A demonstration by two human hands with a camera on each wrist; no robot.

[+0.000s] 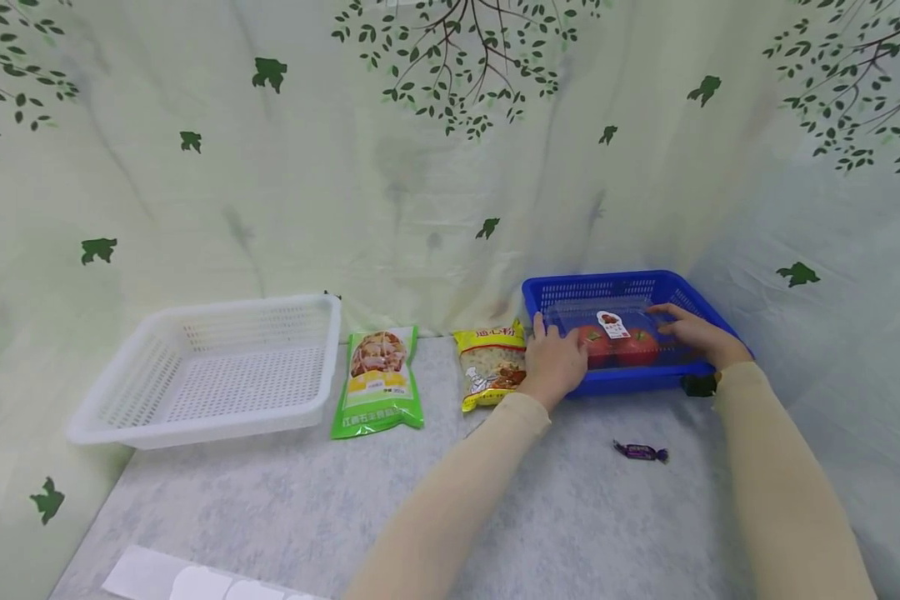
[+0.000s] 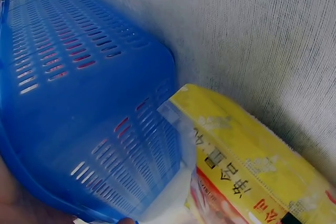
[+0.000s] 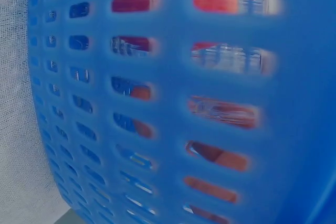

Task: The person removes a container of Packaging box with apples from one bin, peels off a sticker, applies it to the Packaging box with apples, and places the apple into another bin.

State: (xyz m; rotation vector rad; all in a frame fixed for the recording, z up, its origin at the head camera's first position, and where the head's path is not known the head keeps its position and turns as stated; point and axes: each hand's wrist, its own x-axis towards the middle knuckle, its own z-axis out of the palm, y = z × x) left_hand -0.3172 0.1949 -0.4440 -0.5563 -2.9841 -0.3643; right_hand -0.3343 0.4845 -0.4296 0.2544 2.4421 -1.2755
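Observation:
A clear plastic box of tomatoes with a white label lies inside the blue basket, at the right of the table. My left hand holds the box's left end, reaching over the basket's front left corner. At the other end, my right hand grips the box, its fingers inside the basket. Close beside my left hand stands a yellow bag of macaroni, also large in the left wrist view. Through the slots of the basket wall, the right wrist view shows bits of red and fingers.
A white basket stands at the left. Next to it lies a green food packet. A purple wrapped candy is in front of the blue basket. White paper lies at the front left edge. A leaf-printed curtain hangs behind the table.

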